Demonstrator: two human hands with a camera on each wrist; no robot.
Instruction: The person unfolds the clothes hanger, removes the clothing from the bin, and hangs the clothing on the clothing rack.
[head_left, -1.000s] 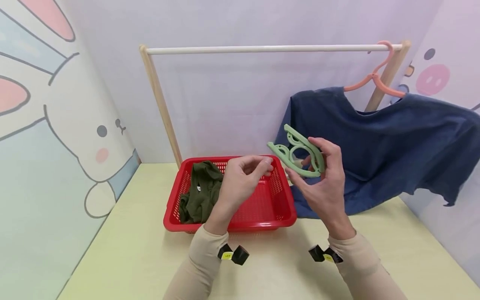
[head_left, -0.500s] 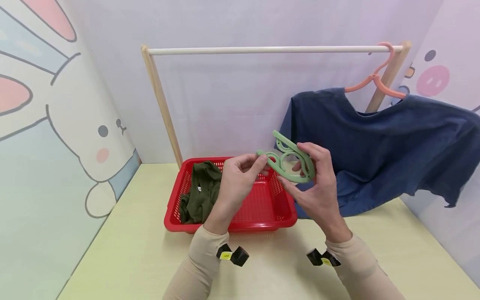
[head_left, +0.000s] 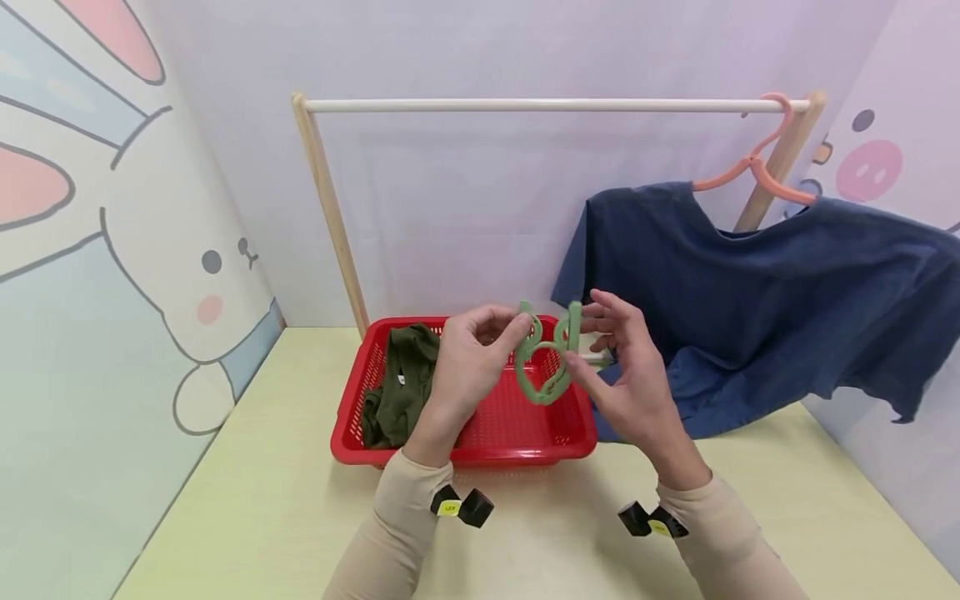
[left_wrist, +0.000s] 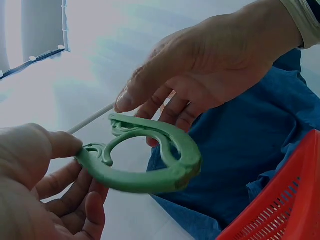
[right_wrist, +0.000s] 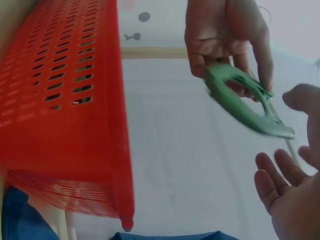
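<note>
A pale green folding hanger, its two arms folded up into a U, is held above the red basket. My left hand pinches the tip of one arm between thumb and fingers. Beside the other arm is my right hand, its fingers spread. In the right wrist view a gap shows between the right hand and the hanger. The left wrist view shows the hanger from the side, its bend pointing away from the left palm.
A dark green garment lies in the basket's left side. Behind stands a rack with a white rod and wooden posts. At its right end a navy shirt hangs on a coral hanger, its hem reaching down behind the basket.
The hanger has moved left from the right hand toward the left and swung so its bend points down. My left hand has taken one arm's tip, and the right hand's fingers have let go.
</note>
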